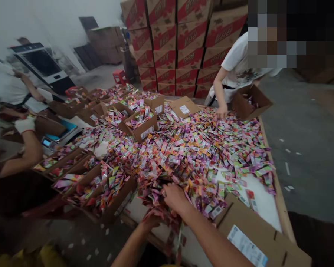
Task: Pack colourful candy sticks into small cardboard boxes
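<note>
Covering most of the long white table (263,202) was a thick heap of small coloured sachets (189,148), pink, purple, orange and green, spread from the near edge to the far end. Behind it rose a wall of stacked red-and-brown cartons (183,44). Open cardboard boxes (100,189) partly filled with sachets lined the table's left side, and a flat labelled box (250,237) lay at the near right corner.

A co-worker in a white shirt (236,63) leaned over the far end, one hand on the pile, beside an open box (252,102). Another person's gloved hand (25,124) showed at the left.

At the near edge, the right hand (174,196) rested on the heap, fingers curled down into the sachets. The left hand (150,221) sat lower, at the table's rim, closed around a bunch of sachets; its fingers were mostly hidden.
</note>
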A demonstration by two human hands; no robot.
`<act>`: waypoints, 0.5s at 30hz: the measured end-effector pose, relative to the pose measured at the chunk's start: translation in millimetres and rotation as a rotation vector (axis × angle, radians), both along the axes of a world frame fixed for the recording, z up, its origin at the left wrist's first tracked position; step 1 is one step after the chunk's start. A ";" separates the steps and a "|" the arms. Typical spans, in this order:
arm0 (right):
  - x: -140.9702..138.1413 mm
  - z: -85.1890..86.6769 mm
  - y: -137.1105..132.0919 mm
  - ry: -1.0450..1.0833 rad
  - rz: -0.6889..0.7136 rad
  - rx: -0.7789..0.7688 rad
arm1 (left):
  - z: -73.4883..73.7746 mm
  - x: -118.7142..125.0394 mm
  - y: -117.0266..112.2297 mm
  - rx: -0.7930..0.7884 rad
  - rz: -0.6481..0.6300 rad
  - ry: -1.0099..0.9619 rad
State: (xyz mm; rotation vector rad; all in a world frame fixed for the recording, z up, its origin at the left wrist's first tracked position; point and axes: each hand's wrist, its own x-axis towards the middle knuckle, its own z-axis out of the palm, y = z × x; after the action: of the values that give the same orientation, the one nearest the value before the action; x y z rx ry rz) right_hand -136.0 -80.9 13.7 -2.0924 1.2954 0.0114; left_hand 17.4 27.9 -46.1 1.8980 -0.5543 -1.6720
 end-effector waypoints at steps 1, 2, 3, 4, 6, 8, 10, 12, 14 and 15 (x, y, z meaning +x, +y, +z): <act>7.4 1.1 -3.1 0.035 -0.014 0.021 | 0.4 3.8 2.4 -0.010 -0.035 -0.002; 11.6 5.3 -6.2 0.053 -0.017 0.041 | 1.2 7.4 3.5 -0.033 -0.064 0.004; 12.2 12.3 -8.8 0.042 -0.009 0.053 | 2.8 11.1 3.5 -0.059 -0.089 0.010; 8.9 21.6 -10.2 0.000 0.003 0.055 | 5.3 15.0 2.6 -0.087 -0.112 0.012; -8.5 43.6 -9.1 -0.137 0.001 0.026 | 13.7 23.8 -1.2 -0.148 -0.158 -0.007; -36.2 63.6 -4.0 -0.264 -0.063 -0.067 | 26.8 33.5 -7.4 -0.251 -0.185 -0.105; -65.5 74.1 3.3 -0.235 -0.241 -0.201 | 43.5 41.8 -16.1 -0.376 -0.252 -0.260; -85.6 71.6 12.3 -0.100 -0.449 -0.225 | 61.1 45.6 -27.6 -0.426 -0.390 -0.456; -88.4 58.1 22.4 -0.039 -0.537 -0.113 | 75.5 41.6 -41.2 -0.449 -0.576 -0.608; -82.5 48.9 27.2 -0.050 -0.510 -0.048 | 79.9 36.4 -48.5 -0.479 -0.667 -0.650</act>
State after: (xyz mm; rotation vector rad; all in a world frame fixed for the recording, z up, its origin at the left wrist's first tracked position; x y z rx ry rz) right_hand -218.5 -53.6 62.6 -1.7322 1.7729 -0.2939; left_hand 53.8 -20.5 33.8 1.9567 -1.8242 -1.0394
